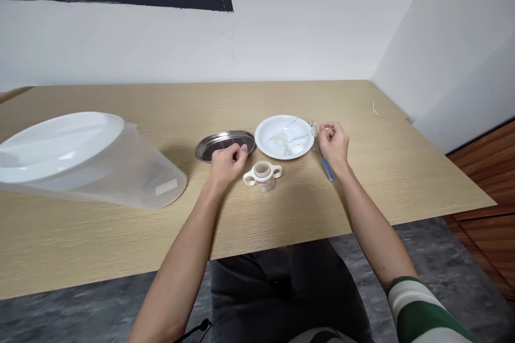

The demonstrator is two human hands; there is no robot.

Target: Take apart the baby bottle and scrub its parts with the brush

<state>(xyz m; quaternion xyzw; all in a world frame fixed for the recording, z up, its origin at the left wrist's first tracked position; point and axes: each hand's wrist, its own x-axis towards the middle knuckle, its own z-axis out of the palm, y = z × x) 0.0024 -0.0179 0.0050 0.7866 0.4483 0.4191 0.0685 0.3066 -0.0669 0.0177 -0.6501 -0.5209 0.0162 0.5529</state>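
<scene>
My left hand [228,163] is curled closed at the front edge of an oval metal tray [219,139]; whatever its fingers hold, if anything, is hidden. Right of it stands a small clear cup with two white handles [265,176]. A white oval plate [265,144] carries thin clear pieces and a slender stick. At the plate's right side my right hand [335,144] is pinched closed beside a small clear container [315,142]; what is between its fingertips is too small to make out. A blue-handled tool [327,169] lies just below that hand.
A large translucent bin with a white lid [148,179] lies on the left of the wooden table [281,225]. A thin white strip [375,108] is at the back right. Walls stand behind and at the right.
</scene>
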